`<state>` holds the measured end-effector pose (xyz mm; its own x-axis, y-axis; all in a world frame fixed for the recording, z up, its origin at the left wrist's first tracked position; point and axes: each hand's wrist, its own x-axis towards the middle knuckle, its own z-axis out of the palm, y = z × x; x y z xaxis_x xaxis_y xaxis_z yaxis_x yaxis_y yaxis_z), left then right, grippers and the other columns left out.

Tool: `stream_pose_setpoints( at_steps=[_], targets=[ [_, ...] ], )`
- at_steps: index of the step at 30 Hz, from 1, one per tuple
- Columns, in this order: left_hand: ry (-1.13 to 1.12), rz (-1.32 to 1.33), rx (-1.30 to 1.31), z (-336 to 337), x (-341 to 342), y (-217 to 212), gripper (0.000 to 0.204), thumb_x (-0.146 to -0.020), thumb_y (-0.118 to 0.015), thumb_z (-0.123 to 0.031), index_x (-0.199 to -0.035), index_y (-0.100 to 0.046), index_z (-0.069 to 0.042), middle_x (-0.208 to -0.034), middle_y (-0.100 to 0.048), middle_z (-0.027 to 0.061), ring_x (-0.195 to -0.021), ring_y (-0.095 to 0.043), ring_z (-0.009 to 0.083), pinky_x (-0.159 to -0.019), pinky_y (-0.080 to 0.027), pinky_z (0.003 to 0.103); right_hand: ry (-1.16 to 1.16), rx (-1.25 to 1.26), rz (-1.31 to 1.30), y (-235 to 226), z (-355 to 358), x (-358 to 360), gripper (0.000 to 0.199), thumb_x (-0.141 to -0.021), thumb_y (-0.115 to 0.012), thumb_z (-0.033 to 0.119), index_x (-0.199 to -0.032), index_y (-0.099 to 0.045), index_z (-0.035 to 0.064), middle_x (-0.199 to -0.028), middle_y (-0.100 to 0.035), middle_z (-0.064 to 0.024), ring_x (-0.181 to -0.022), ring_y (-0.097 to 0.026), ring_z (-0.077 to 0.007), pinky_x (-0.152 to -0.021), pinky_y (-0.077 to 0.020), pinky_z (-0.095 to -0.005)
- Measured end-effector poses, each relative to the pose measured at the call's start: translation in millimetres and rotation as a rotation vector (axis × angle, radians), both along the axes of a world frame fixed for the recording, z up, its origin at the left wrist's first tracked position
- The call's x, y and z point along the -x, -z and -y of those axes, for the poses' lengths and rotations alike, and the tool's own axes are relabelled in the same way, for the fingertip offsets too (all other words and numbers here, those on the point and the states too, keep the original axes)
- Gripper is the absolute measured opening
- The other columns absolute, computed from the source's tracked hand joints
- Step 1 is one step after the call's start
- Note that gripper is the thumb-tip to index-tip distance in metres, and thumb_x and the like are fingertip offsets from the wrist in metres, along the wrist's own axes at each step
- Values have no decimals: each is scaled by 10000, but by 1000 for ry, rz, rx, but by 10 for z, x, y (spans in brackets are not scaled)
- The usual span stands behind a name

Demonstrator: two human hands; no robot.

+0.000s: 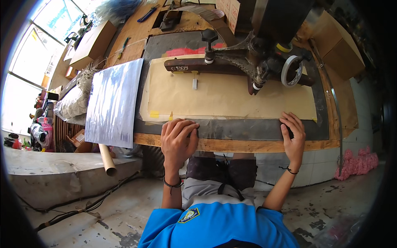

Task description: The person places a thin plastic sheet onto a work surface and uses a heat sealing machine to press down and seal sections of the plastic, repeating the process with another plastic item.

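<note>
Clear plastic sheet (240, 126) lies flat under both hands' fingers (182, 126).

Workshop, wooden workbench (248, 145), probably a press machine (264, 49), cardboard boxes (93, 43)

Workshop interior seen from above. A wooden bench (248, 145) spans the centre; cardboard boxes (93, 43) rest at 11 o'clock and 2 o'clock. Bright windows (29, 70) admit daylight at 9 to 11 o'clock. A stained concrete floor (115, 215) with dark cables (82, 206) fills 6 to 8 o'clock; a white tiled wall (318, 169) stands at 4 o'clock.
</note>
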<state>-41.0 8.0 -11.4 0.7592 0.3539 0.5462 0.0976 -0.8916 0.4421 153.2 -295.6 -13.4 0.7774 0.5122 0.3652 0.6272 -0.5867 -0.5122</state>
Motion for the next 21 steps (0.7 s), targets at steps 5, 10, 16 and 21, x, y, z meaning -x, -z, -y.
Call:
stream_pose_setpoints(
  at_steps=[5,10,16,21],
  targets=[
    [7,1,-14,-10,1,-3,141,-810,-692,-55,-932,-748,-99,-970,-715,22,-989,-649,231,-888,-455,381,-3,-12,-3,6,-4,-7,193,-974,-639,188,-1076,-744,64,-1216,-714,-52,-1260,-575,-287,-1088,-416,-427],
    [3,2,-36,-16,-6,24,130,-817,-696,-81,-936,-744,-104,-978,-709,8,-985,-646,221,-894,-454,381,5,1,12,-17,-2,9,189,-967,-647,186,-1077,-745,68,-1218,-714,-45,-1256,-576,-281,-1087,-412,-418],
    [2,-3,-33,-16,-5,26,132,-818,-692,-77,-936,-746,-100,-976,-711,12,-984,-646,227,-894,-454,387,-8,-18,9,-42,-10,4,183,-963,-650,184,-1072,-744,71,-1220,-713,-40,-1256,-576,-276,-1080,-410,-411],
    [2,3,-25,0,-13,19,132,-819,-687,-59,-930,-749,-95,-972,-715,25,-990,-645,238,-886,-452,386,-8,-20,11,-36,-5,2,189,-965,-649,194,-1070,-743,67,-1221,-712,-44,-1257,-575,-280,-1079,-415,-417]
  ],
)
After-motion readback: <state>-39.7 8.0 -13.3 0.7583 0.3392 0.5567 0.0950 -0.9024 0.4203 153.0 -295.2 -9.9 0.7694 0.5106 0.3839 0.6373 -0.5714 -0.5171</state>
